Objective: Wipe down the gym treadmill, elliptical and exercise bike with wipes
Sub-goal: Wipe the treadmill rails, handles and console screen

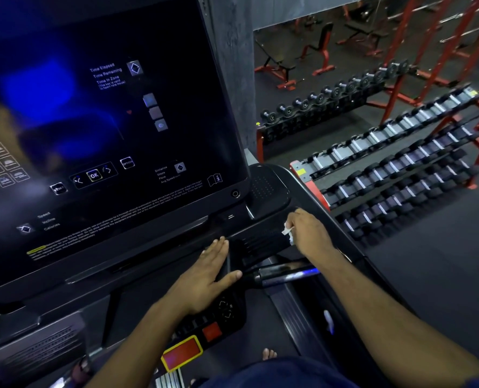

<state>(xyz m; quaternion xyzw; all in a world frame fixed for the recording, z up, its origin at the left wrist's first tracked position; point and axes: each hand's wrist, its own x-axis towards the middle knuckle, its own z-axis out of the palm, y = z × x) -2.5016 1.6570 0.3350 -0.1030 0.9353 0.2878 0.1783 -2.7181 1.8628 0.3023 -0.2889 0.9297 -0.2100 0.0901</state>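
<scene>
— What is held, and what can be read?
— A wipe is pinched by the right hand on the treadmill ledge; the left hand is laid flat beside it. "OK", "Time Elapsed" and "Speed" are printed on the console.
— Open room?
— Floor is seen past the right edge, before the dumbbell racks.

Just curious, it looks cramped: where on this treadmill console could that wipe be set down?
The dotted tray right of the screen lies bare, above the right hand gripping the wipe. The ribbed ledge between both hands is partly free. Near the left hand, handle and buttons crowd things.
</scene>
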